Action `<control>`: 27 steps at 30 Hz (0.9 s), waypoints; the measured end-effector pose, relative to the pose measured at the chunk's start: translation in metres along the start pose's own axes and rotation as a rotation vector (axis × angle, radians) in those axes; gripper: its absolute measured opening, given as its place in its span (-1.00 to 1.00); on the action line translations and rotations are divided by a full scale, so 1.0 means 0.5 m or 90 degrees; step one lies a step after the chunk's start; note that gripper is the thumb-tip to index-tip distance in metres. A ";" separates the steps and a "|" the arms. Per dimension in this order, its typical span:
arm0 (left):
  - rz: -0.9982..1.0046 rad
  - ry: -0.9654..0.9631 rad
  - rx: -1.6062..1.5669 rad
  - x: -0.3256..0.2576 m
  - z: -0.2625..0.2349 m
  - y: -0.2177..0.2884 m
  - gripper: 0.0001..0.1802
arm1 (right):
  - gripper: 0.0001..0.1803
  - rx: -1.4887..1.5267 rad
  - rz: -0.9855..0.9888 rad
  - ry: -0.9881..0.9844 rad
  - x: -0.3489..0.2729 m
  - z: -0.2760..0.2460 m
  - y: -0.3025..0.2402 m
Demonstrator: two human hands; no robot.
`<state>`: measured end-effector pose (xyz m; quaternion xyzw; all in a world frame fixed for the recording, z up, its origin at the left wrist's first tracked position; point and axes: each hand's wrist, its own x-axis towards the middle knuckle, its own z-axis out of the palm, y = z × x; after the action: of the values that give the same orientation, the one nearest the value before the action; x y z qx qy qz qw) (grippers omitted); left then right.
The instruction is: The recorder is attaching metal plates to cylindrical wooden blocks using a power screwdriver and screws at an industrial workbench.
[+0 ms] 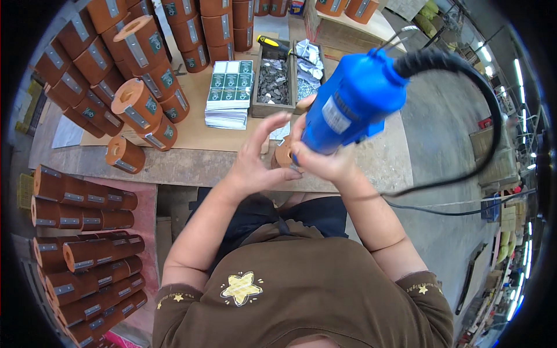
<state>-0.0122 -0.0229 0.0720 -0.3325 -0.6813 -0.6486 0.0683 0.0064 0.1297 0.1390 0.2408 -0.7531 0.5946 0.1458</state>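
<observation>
A blue electric screwdriver [348, 104] with a thick black cord is in my right hand [328, 159], fingers wrapped around its lower body. Its tip is hidden behind the hand. Under it, at the table's near edge, a brown cylinder [282, 153] is partly in view. My left hand [255, 156] is beside this cylinder, thumb and fingers spread to either side of it. Whether the left thumb touches it, I cannot tell. To the left, another brown cylinder [125, 154] with a metal strip lies on the table.
Stacks of brown cylinders [142, 107] fill the table's left side, with more on a lower surface [148, 232]. Printed cards [227, 104] are piled mid-table. Behind stands a wooden box [272, 110] of small metal parts, with a yellow-and-black screwdriver [272, 43] across it.
</observation>
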 end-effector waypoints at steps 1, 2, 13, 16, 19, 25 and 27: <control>0.010 -0.052 -0.042 0.026 0.000 0.019 0.02 | -0.41 0.089 0.059 0.048 -0.001 0.002 -0.002; -0.064 -0.107 -0.023 0.045 0.002 0.044 0.02 | -0.39 0.120 0.033 0.035 0.005 -0.009 0.009; -0.133 -0.077 -0.122 0.070 0.081 0.018 -0.13 | -0.40 0.090 0.045 0.030 0.018 -0.002 0.008; -0.082 -0.040 -0.120 0.077 0.092 -0.003 -0.16 | -0.40 0.114 0.058 0.043 0.020 -0.010 0.025; -0.086 -0.066 -0.146 0.080 0.104 -0.013 -0.18 | -0.41 0.111 0.063 0.062 0.017 -0.016 0.029; -0.126 -0.089 -0.201 0.077 0.099 -0.005 -0.29 | -0.42 0.128 0.070 0.077 0.011 -0.012 0.027; -0.102 -0.074 -0.191 0.079 0.103 -0.011 -0.29 | -0.43 0.140 0.088 0.076 0.011 -0.012 0.025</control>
<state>-0.0281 0.0396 0.0806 -0.3206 -0.6041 -0.7259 -0.0736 -0.0052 0.1365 0.1328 0.1672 -0.6880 0.6955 0.1220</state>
